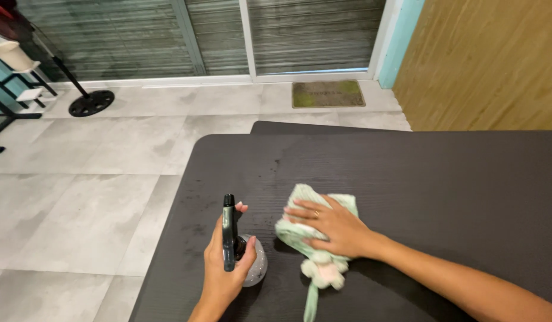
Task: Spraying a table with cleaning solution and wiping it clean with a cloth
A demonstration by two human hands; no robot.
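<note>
My left hand (223, 271) grips a clear spray bottle (255, 267) with a black trigger head (229, 229), held just above the near left part of a dark wood-grain table (431, 179). Its nozzle points away from me. My right hand (331, 226) lies flat, fingers spread, pressing on a pale green cloth (300, 235) bunched on the tabletop just right of the bottle. A ring shows on one finger. A strip of the cloth trails toward the table's near edge.
Grey floor tiles (97, 197) lie to the left of the table. A green doormat (327, 93) sits before glass sliding doors (312, 36). A black round stand base (91, 102) and shelving are at far left. A wood-panelled wall (490, 59) stands at right.
</note>
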